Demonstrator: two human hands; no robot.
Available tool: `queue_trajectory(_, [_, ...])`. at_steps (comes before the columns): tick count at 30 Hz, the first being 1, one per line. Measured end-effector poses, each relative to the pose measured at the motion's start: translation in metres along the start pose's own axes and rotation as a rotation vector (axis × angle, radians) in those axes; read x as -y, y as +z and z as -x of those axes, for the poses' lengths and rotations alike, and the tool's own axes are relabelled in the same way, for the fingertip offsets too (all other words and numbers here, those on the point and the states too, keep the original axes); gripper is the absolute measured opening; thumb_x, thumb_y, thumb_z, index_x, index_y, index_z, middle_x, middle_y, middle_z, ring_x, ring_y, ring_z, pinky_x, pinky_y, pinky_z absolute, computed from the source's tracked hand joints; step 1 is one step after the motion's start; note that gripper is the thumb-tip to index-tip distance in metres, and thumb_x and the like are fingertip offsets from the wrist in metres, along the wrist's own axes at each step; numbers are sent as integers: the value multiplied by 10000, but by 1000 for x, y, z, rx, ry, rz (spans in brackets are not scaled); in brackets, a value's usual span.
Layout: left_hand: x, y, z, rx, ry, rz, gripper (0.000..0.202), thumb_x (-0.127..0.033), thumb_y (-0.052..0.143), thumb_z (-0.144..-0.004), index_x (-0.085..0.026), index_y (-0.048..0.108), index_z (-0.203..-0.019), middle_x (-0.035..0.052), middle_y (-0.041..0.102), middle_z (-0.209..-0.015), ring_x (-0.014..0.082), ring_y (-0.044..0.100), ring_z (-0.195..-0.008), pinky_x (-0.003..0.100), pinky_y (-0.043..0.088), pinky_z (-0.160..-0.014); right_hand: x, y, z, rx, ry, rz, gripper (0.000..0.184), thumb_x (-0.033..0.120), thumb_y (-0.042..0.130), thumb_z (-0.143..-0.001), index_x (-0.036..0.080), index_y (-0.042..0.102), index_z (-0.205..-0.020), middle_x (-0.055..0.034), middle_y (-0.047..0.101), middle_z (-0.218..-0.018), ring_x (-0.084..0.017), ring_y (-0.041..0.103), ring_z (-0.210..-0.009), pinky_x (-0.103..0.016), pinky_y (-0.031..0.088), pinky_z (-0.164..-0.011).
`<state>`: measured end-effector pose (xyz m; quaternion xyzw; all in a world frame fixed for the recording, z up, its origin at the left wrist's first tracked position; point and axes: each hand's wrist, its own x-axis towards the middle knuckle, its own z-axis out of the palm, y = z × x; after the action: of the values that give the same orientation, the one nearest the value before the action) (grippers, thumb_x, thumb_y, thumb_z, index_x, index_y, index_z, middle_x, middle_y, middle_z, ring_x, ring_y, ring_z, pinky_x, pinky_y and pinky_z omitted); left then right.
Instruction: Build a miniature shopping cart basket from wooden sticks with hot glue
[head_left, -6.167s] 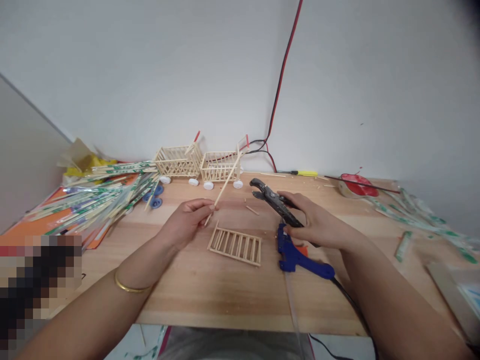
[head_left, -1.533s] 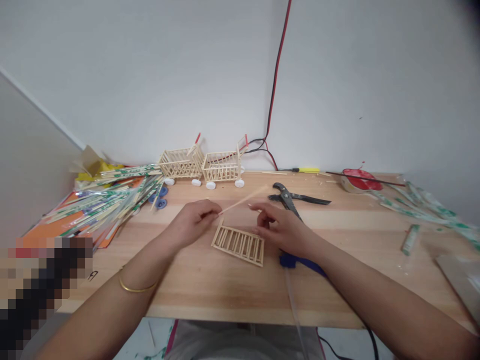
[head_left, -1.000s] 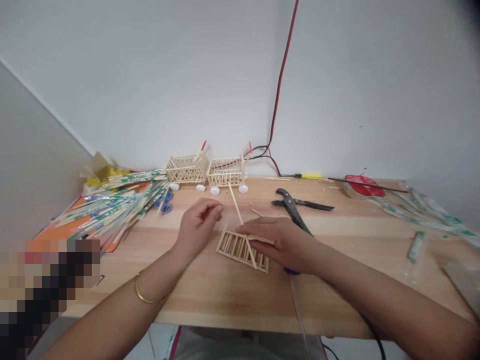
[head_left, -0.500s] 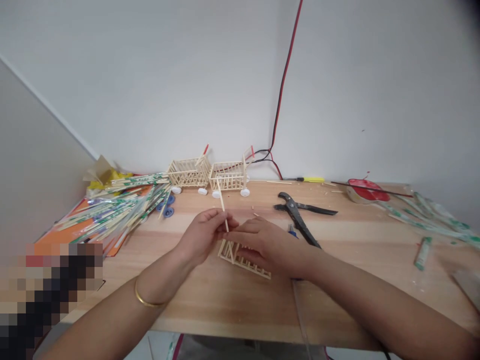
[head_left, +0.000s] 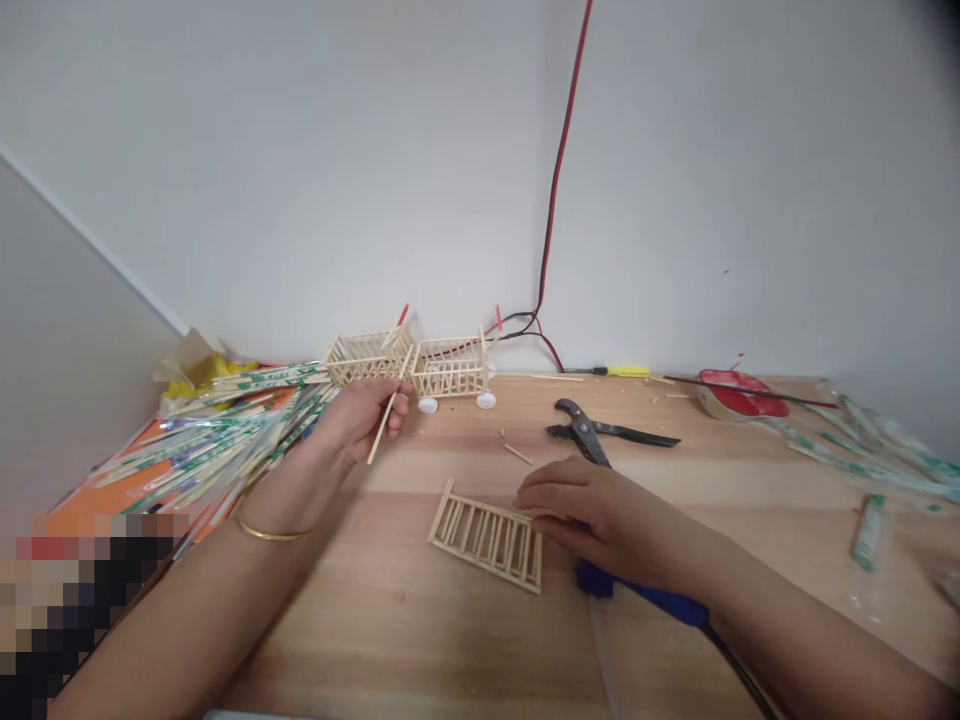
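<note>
The person's left hand [head_left: 367, 412] pinches a thin, pale wooden stick [head_left: 381, 432] between thumb and fingertips, the remaining fingers curled in behind; the stick slants, its near end jutting below the fingers and its far end rising past them toward two small wheeled wooden carts [head_left: 450, 375]. A light pinch near mid-length should steady something so slender, as a hard squeeze could bow it. The right hand [head_left: 592, 505] is bent at the knuckles, fingers lying close together; whether anything is between them and the thumb cannot be told. Those fingertips are at the right end of a ladder-like frame [head_left: 489, 541], though contact is unclear; a gentle touch there would likely spare its joints. Care seems wise with what looks like a blue glue gun [head_left: 652, 600], partly hidden beneath the right hand, as it may be hot. The frame lies flat to the left of the right fingertips: plain straw-coloured wood, two long rails crossed by many narrow slats, one corner piece poking past the upper rail.
</note>
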<state>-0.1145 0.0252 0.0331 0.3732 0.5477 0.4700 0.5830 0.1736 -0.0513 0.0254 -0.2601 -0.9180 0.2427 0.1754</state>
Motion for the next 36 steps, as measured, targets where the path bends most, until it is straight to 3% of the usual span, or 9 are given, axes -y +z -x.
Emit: queue_trajectory(36, [-5,10,-18,-47,-145,124,204,-125,438,-876,-90,577,-730,-5,541,-448,67,460,-305,150,355,-302,-6,1,-3,79,98,-46,238,264,421,-950,198,626,-1051,-56,656,-958,-154,580,-891,-281,432,-790])
